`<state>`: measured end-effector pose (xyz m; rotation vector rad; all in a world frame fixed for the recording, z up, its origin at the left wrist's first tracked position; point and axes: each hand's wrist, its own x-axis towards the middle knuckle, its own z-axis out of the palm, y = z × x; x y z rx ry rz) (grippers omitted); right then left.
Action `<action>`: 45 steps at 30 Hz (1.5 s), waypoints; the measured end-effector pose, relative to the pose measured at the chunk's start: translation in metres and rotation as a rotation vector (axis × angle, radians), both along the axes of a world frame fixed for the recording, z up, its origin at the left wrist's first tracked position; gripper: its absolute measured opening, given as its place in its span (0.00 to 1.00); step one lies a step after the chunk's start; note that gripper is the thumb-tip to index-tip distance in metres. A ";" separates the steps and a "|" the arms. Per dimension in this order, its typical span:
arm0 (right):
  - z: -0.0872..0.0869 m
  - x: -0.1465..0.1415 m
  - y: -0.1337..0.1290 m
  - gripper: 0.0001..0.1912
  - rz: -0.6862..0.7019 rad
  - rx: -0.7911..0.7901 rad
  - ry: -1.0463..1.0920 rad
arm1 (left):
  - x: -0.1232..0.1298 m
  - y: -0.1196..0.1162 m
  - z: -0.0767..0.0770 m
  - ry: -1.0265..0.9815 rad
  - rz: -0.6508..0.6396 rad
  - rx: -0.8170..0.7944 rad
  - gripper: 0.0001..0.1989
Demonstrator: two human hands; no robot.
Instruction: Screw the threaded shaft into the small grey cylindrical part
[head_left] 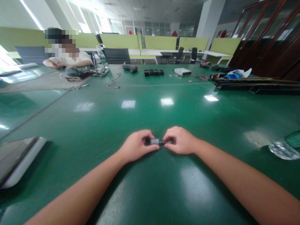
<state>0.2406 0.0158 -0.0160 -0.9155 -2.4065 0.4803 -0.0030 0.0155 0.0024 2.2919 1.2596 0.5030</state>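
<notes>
Just above or on the green table (150, 115), a small silver-grey cylinder with a dark, ribbed shaft (154, 142) lies crosswise between my two hands. My left hand (134, 144) pinches its silver end between thumb and fingers. At the other end, the thumb and fingertips of my right hand (181, 140) are closed on the dark shaft. The fingers cover both tips of the part, and its exact kind is too small to make out.
A flat device with a pale edge (25, 162) lies at left, a clear plastic bottle (284, 150) at right. Farther back are black blocks (153, 72), a white box (182, 72), a cable (113, 82) and long dark bars (257, 86). Another person (67, 59) sits at far left.
</notes>
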 end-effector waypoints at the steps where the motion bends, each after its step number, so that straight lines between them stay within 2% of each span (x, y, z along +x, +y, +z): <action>1: 0.001 0.000 0.000 0.04 -0.001 0.000 0.000 | 0.000 0.000 0.000 -0.004 0.000 0.000 0.18; 45: 0.008 0.017 0.002 0.03 -0.030 -0.050 -0.040 | 0.000 0.001 0.001 -0.010 0.022 -0.017 0.18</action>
